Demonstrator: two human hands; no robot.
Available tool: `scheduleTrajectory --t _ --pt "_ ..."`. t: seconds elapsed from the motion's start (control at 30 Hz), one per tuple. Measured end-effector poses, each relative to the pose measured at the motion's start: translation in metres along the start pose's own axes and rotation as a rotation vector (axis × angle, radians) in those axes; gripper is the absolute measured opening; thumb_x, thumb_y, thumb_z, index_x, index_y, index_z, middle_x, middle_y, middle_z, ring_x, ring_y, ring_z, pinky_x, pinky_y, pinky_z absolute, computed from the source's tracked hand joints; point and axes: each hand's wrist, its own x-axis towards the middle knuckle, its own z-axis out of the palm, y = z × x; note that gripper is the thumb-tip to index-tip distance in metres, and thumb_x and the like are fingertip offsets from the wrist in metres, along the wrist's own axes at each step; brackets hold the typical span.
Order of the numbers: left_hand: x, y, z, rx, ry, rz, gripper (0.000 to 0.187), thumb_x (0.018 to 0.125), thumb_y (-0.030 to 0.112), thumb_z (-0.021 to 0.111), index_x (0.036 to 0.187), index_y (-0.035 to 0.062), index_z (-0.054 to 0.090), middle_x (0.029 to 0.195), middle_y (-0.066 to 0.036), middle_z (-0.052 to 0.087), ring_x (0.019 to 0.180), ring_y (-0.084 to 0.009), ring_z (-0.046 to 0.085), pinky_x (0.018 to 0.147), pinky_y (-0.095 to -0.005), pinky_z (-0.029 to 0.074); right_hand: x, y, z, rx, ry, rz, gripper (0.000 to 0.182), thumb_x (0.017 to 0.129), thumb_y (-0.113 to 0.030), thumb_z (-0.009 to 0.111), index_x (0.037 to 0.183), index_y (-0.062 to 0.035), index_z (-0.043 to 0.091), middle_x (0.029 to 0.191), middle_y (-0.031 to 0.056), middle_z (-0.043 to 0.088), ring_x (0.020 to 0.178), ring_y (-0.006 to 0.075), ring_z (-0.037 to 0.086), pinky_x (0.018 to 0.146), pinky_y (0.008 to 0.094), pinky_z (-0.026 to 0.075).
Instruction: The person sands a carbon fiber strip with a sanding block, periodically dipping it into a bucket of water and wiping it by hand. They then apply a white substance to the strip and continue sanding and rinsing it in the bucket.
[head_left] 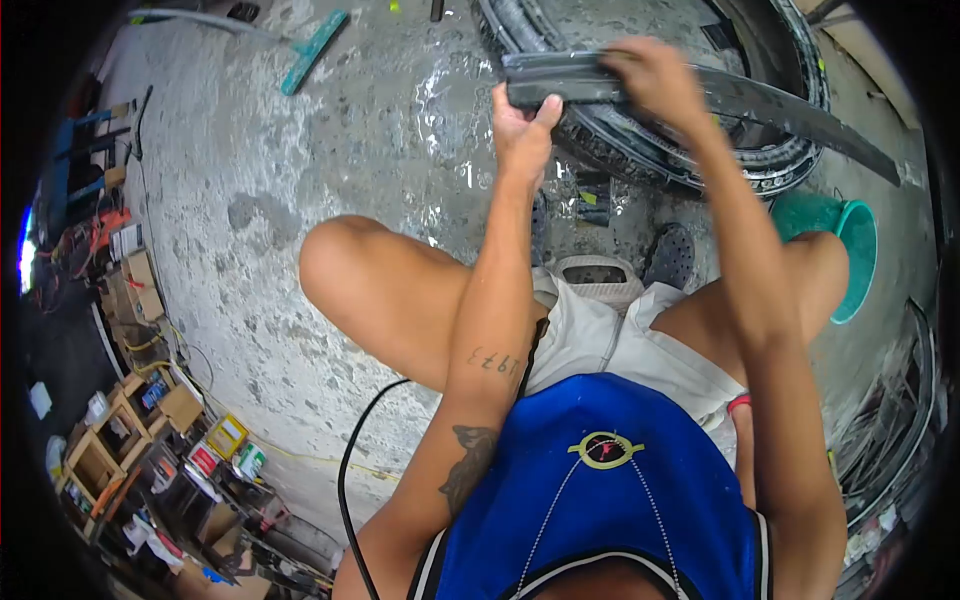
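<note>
On the wet floor lie big dark rings; the long black strip slants across above them. It is probably light, stiff but bendable, perhaps slick, best held by its edges. Of 2 hands, the left hand pinches 1 end; the right hand, blurred over it, I cannot tell.

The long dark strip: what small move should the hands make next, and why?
Probably slide the right hand along the dark strip toward its far tip: the left hand grips the opposite end, the blurred right hand seems to touch the strip nearby, and the far stretch is unheld.
</note>
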Motion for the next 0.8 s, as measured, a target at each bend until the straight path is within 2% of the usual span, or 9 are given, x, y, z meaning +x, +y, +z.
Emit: scheduleTrajectory --t 0.07,0.13,0.27,0.3,0.4,0.53,0.6,0.7,0.8 --pt "0.011 0.002 0.008 0.008 -0.041 0.013 0.054 0.087 0.001 0.077 0.132 0.0056 0.047 0.122 -0.007 0.064 0.112 -0.0152 0.060 0.099 -0.0320 0.049 0.030 -0.037 0.069 0.029 -0.044 -0.182 0.026 0.083 -0.009 0.066 0.107 -0.0040 0.074 0.102 0.0193 0.073 0.097 0.0390 0.068 0.090 0.0444 0.053" --pt "0.010 0.003 0.002 0.033 -0.024 0.035 0.052 0.087 -0.001 0.076 0.129 0.0063 0.047 0.121 -0.007 0.064 0.111 -0.0153 0.060 0.098 -0.0325 0.049 0.043 -0.063 0.098 -0.036 -0.144 -0.304 0.030 0.079 -0.005 0.064 0.107 -0.0037 0.074 0.103 0.0205 0.072 0.100 0.0414 0.066 0.092 0.0454 0.053" --pt "0.007 0.012 0.006 0.083 -0.002 -0.072 0.054 0.089 -0.001 0.074 0.135 0.0055 0.045 0.121 -0.008 0.065 0.110 -0.0157 0.061 0.098 -0.0332 0.049 0.019 -0.014 0.025 -0.020 -0.080 -0.235 0.021 0.088 -0.014 0.068 0.105 -0.0042 0.075 0.103 0.0178 0.073 0.099 0.0373 0.068 0.091 0.0447 0.053" --pt "0.006 0.013 0.007 0.094 0.007 -0.074 0.049 0.089 -0.006 0.071 0.128 0.0045 0.045 0.122 -0.009 0.063 0.110 -0.0162 0.061 0.098 -0.0325 0.049 0.006 0.009 0.003 -0.014 -0.037 -0.096 0.021 0.092 -0.019 0.069 0.106 -0.0045 0.075 0.104 0.0166 0.074 0.097 0.0351 0.070 0.089 0.0426 0.054" --pt "0.006 0.006 0.005 0.074 0.008 -0.009 0.050 0.089 -0.005 0.072 0.129 0.0047 0.044 0.122 -0.009 0.063 0.108 -0.0168 0.061 0.099 -0.0323 0.048 -0.008 0.029 -0.035 -0.126 -0.008 0.018 0.020 0.092 -0.016 0.068 0.107 -0.0055 0.075 0.103 0.0158 0.074 0.096 0.0327 0.070 0.087 0.0394 0.054" --pt "0.007 0.004 0.006 0.046 0.009 -0.008 0.052 0.090 -0.002 0.073 0.132 0.0060 0.044 0.120 -0.007 0.063 0.105 -0.0168 0.062 0.097 -0.0324 0.049 0.027 -0.026 0.063 -0.023 0.048 -0.229 0.019 0.087 -0.016 0.068 0.101 -0.0050 0.075 0.101 0.0175 0.073 0.097 0.0380 0.068 0.087 0.0445 0.053" --pt "0.006 0.013 0.011 0.022 -0.028 -0.005 0.054 0.089 0.002 0.076 0.134 0.0072 0.047 0.122 -0.006 0.064 0.108 -0.0153 0.061 0.098 -0.0327 0.047 0.043 -0.051 0.086 0.004 -0.070 -0.331 0.019 0.086 -0.016 0.068 0.100 -0.0048 0.074 0.098 0.0183 0.072 0.098 0.0398 0.066 0.087 0.0460 0.053" --pt "0.009 0.001 -0.003 0.043 -0.054 -0.007 0.056 0.088 0.002 0.077 0.136 0.0069 0.047 0.126 -0.005 0.063 0.111 -0.0168 0.061 0.102 -0.0340 0.046 0.032 -0.018 0.045 0.061 -0.094 -0.272 0.017 0.088 -0.016 0.067 0.100 -0.0045 0.073 0.098 0.0177 0.071 0.098 0.0401 0.065 0.086 0.0461 0.052" --pt "0.005 0.007 0.004 0.057 -0.066 0.047 0.059 0.089 0.004 0.077 0.139 0.0064 0.047 0.128 -0.006 0.062 0.116 -0.0186 0.059 0.106 -0.0357 0.044 -0.003 0.027 -0.035 -0.089 -0.007 -0.105 0.016 0.090 -0.017 0.068 0.099 -0.0046 0.073 0.099 0.0154 0.071 0.093 0.0378 0.066 0.084 0.0453 0.052"
